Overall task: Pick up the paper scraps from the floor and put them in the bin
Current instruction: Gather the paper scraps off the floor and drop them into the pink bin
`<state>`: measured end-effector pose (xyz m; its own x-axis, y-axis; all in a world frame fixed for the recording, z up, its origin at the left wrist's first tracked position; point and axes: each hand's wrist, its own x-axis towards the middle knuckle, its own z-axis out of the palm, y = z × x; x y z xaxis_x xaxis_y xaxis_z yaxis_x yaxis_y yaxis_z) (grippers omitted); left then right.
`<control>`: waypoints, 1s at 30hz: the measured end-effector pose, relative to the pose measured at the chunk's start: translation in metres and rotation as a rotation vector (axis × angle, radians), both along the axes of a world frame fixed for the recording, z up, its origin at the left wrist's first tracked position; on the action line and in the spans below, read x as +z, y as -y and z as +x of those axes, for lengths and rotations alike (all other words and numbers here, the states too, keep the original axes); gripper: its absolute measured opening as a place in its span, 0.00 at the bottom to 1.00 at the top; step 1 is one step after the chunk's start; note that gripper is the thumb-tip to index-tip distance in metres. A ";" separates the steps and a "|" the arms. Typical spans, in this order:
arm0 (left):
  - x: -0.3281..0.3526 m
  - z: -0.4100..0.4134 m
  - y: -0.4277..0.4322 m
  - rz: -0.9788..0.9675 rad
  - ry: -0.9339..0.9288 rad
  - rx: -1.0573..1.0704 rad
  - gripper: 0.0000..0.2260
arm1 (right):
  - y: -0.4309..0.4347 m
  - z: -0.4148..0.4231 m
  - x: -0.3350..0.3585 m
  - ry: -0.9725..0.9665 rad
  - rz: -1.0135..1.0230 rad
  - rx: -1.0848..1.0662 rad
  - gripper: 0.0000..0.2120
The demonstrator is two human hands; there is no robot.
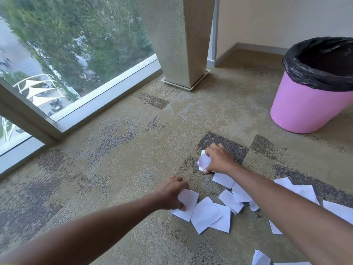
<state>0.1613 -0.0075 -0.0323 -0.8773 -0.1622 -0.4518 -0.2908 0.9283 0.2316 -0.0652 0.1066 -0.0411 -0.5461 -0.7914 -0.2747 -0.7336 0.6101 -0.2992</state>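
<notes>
Both forearms are reaching low: left hand (pixel 170 196) is pinching one paper scrap (pixel 188 204), right hand (pixel 219 159) is clenching a crumpled scrap (pixel 203 161). Many scraps (pixel 231 200) are lying on the carpet (pixel 114 159); the pink bin (pixel 305 108) looks empty, perhaps.

The bin (pixel 305 109) is running off the frame at three o'clock, its right side lost, and its black liner (pixel 321 73) is hiding the inside. The right hand (pixel 219 159) is covering part of a crumpled scrap (pixel 203 162), its fingertips tucked out of sight. The left hand (pixel 170 194) is overlapping a flat scrap (pixel 188 203). At five o'clock more scraps (pixel 261 258) are being cut by the edge. Beyond the window (pixel 76 50), at ten o'clock, trees are smearing into blur
</notes>
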 end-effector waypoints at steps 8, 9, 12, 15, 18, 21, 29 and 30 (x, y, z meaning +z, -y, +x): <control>0.002 -0.002 -0.005 0.119 0.040 0.154 0.25 | -0.004 -0.003 -0.001 0.057 -0.073 -0.072 0.27; 0.001 -0.003 -0.005 0.152 0.040 0.185 0.25 | -0.005 -0.005 0.000 0.089 -0.091 -0.083 0.28; 0.003 -0.006 -0.005 0.285 0.046 0.299 0.23 | -0.009 -0.012 0.009 0.193 -0.142 -0.142 0.33; 0.013 -0.020 0.001 0.384 0.007 0.393 0.20 | -0.014 -0.022 0.021 0.287 -0.212 -0.235 0.25; 0.030 -0.043 0.016 0.569 -0.098 0.560 0.20 | -0.018 -0.035 0.040 0.447 -0.298 -0.370 0.23; 0.053 -0.076 0.027 0.757 -0.252 0.704 0.22 | -0.022 -0.045 0.065 0.636 -0.431 -0.471 0.26; 0.136 -0.191 -0.010 1.120 -0.562 0.708 0.15 | -0.027 -0.081 0.171 0.894 -0.797 -0.728 0.19; 0.148 -0.204 -0.019 1.131 -0.597 0.688 0.15 | -0.029 -0.086 0.187 0.892 -0.825 -0.755 0.17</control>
<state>-0.0431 0.0113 0.1152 -0.8737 -0.4322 -0.2233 -0.1946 -0.1101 0.9747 -0.1516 0.1359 0.1454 -0.7934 -0.4933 -0.3566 0.3016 0.1903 -0.9342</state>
